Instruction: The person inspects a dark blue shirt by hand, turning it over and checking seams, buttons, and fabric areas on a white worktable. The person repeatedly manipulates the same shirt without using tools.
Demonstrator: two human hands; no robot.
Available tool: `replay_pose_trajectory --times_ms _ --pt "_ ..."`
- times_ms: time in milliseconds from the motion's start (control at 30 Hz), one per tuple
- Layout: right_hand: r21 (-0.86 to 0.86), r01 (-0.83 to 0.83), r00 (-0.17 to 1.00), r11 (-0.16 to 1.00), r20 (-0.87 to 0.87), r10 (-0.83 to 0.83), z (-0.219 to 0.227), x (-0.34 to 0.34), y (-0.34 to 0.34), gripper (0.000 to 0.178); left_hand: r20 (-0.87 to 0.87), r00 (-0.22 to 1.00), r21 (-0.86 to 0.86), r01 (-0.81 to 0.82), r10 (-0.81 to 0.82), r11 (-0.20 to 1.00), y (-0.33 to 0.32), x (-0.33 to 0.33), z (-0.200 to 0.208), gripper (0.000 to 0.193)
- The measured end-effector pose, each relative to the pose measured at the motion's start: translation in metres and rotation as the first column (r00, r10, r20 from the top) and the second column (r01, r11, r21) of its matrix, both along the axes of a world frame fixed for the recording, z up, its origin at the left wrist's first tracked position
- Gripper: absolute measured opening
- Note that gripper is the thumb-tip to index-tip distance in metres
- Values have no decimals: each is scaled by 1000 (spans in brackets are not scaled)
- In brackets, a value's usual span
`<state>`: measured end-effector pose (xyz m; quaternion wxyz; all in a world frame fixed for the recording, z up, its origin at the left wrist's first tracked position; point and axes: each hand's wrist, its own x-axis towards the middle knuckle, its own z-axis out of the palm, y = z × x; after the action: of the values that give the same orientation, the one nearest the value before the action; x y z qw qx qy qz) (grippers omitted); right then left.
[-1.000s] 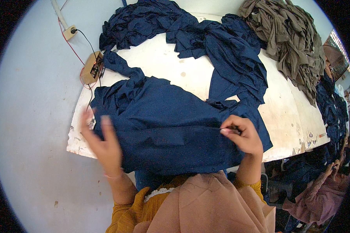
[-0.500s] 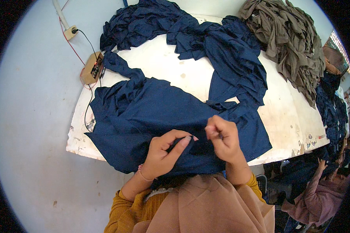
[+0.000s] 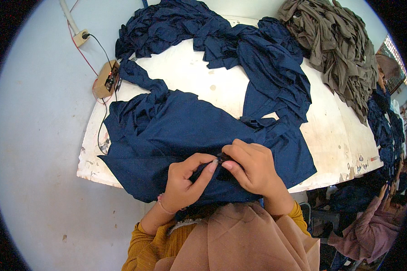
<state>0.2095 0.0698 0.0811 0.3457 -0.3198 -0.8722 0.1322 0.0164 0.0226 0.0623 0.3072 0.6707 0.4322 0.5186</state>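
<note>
A piece of navy cloth (image 3: pixel 167 131) is spread over the front of the table and hangs past its near edge. My left hand (image 3: pixel 190 180) is closed in a pinch on a small fold of this cloth, lifted between thumb and forefinger. Close against it, my right hand (image 3: pixel 253 169) is curled shut, its thumb and fingertips almost meeting the left ones. Something small and dark shows between the right fingers; its kind is hidden by the grip.
More navy cloth (image 3: pixel 176 27) is heaped along the back of the white table (image 3: pixel 212 86). A grey-brown cloth pile (image 3: pixel 334 54) lies at the far right. By the left wall sits a box with wires (image 3: pixel 106 79). Another person (image 3: pixel 371 230) is at the lower right.
My right hand has moved left and turned, bringing its fingertips to the fold in my left hand. The left hand has barely shifted.
</note>
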Motion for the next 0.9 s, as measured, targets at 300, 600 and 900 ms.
replay_pose_trajectory --times_ms 300,600,900 --pt "165 94 993 982 51 -104 -1 -1 -6 18 -44 999 14 -30 31 999 -2 2 2 9" --pt "-573 -516 832 636 -511 215 -19 -2 3 39 267 954 -71 -122 136 990 -1 -7 9 7" --pt "-635 -316 924 705 -373 78 -12 35 11 12 611 711 -101 -365 348 925 -2 -54 13 6"
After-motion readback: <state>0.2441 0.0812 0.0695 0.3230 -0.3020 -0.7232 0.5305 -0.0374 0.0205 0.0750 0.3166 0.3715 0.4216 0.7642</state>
